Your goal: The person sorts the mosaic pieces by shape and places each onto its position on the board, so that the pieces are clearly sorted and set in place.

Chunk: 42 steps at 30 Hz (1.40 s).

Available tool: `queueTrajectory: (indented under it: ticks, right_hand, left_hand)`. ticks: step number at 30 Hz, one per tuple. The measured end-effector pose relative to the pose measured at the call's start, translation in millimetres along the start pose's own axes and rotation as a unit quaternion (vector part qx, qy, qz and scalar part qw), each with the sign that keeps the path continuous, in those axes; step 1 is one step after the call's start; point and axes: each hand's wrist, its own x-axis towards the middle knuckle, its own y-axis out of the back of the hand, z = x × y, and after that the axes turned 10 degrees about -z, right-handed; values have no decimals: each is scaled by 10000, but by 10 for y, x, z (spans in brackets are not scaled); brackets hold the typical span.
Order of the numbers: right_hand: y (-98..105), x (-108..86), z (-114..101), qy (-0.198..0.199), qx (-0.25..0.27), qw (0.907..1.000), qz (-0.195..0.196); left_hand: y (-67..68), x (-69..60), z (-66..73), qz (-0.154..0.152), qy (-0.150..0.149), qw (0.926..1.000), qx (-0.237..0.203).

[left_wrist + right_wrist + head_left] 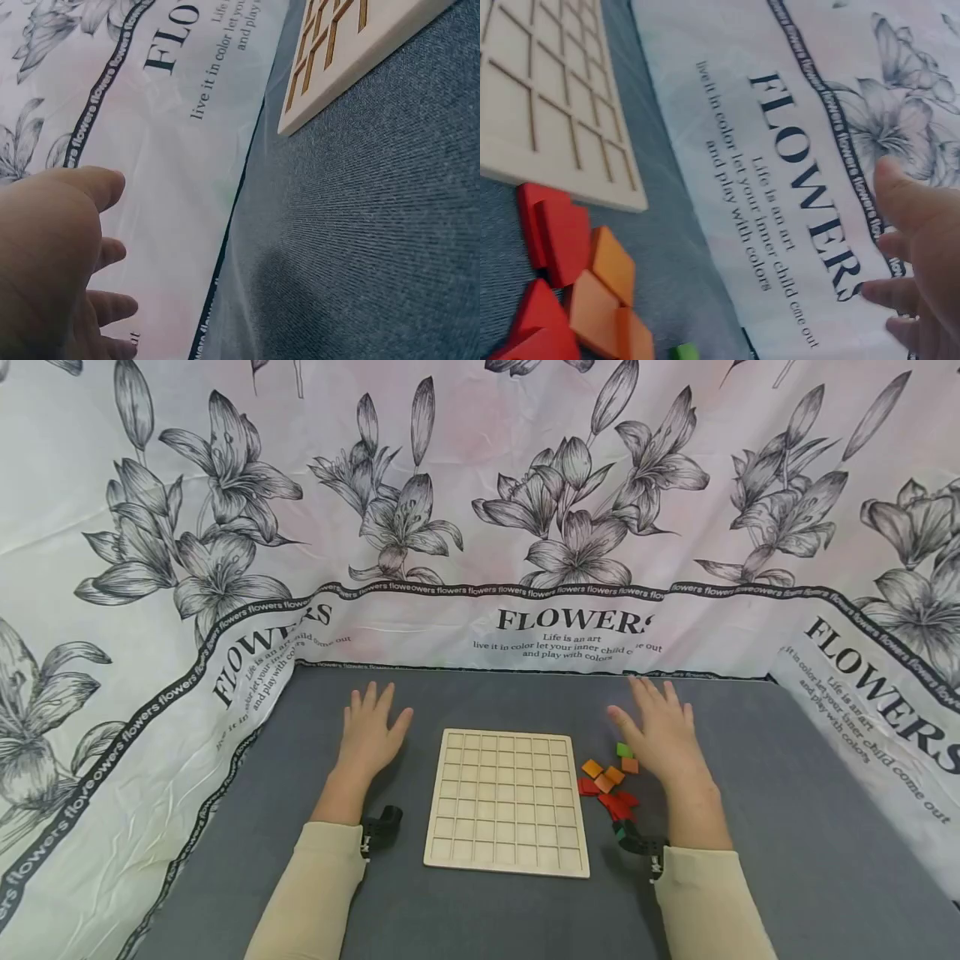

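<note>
A square wooden grid board with empty cells lies on the grey table. To its left my left hand is spread, fingers apart, holding nothing; the left wrist view shows the same hand beside a corner of the board. On the board's right, my right hand has its fingers spread and holds nothing. Near that hand lie orange tiles, red tiles and a green tile. In the right wrist view, red tiles lie by the board's edge, away from the hand.
Behind the grey table hangs a white cloth with printed flowers and lettering, which also runs down both sides. A black camera mount sits at the left wrist, another at the right wrist, close to the red tiles.
</note>
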Motion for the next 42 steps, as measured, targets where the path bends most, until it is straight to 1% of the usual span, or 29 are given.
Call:
queueTrajectory:
  ticks: [2,5,10,12,14,17,18,21,23,27,29,30,33,35,38,42]
  right_hand:
    - [37,-15,-2,35,97,9999,-81]
    - [86,-29,11,51,265,9993,-243]
    - [143,-64,109,-229,549,9967,-549]
    - [141,-82,167,-381,612,9952,-655]
    - [126,-91,233,-455,683,9939,-741]
    - [93,-101,322,-564,830,9914,-840]
    - [86,-104,353,-596,864,9907,-871]
    - [55,-119,439,-656,1025,9873,-1021]
    - [36,-122,499,-651,1131,9836,-1249]
    - [-11,-119,565,-675,1483,9684,-1891]
    - [-41,-113,573,-735,1627,9602,-2146]
    - [-63,-109,584,-758,1677,9577,-2213]
    - [-118,-96,605,-773,1755,9542,-2296]
    - [-141,-95,616,-795,1721,9549,-2287]
    - [-156,-100,630,-786,1695,9568,-2227]
    - [-171,-116,651,-711,1674,9594,-2154]
  left_hand:
    - [-10,-2,-16,-26,-33,9998,-184]
    - [-12,8,-25,-144,-135,9985,-517]
    - [7,76,5,-486,-458,9927,-1008]
    - [0,99,-9,-672,-463,9891,-1230]
    - [-18,103,-56,-814,-410,9857,-1415]
    - [-57,74,-151,-913,-331,9811,-1676]
    - [-70,62,-184,-922,-355,9802,-1719]
    - [-129,18,-266,-944,-565,9769,-1832]
    - [-179,-25,-306,-1005,-738,9732,-1931]
    - [-260,-140,-352,-1121,-1070,9636,-2179]
    - [-280,-192,-370,-1123,-1207,9613,-2208]
    - [-288,-214,-379,-1094,-1279,9608,-2202]
    - [-316,-260,-398,-1019,-1490,9610,-2093]
    - [-330,-272,-395,-977,-1644,9612,-1986]
    - [-334,-266,-368,-1007,-1856,9602,-1830]
    - [-328,-251,-333,-1134,-2079,9612,-1417]
